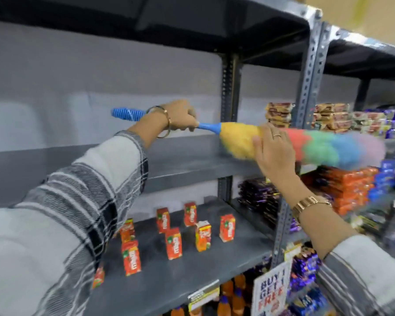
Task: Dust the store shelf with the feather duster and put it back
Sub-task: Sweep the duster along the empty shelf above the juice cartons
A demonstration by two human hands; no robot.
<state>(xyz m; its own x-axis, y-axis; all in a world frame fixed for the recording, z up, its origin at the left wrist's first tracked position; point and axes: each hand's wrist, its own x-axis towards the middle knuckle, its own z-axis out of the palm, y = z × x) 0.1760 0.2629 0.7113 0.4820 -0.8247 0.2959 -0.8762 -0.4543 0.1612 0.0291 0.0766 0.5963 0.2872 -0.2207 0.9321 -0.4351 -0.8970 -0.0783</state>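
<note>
Head view, mid-frame: left hand [180,116] clenched on the feather duster [301,144] at its stiff blue handle, right hand [275,151] open against the soft, light plumes above the bare grey shelf [192,163]; the handle looks the place to grip.

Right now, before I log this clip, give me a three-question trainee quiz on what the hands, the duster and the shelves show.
1. True or false: the left hand grips the blue handle of the feather duster.
2. Where is the right hand? A) on a juice carton B) against the duster's fluffy head C) on the sale sign
3. Fill in: the small red juice cartons stand on the shelf ____ the bare grey shelf the duster is held over.

Key: 1 true; 2 B; 3 below.
</note>
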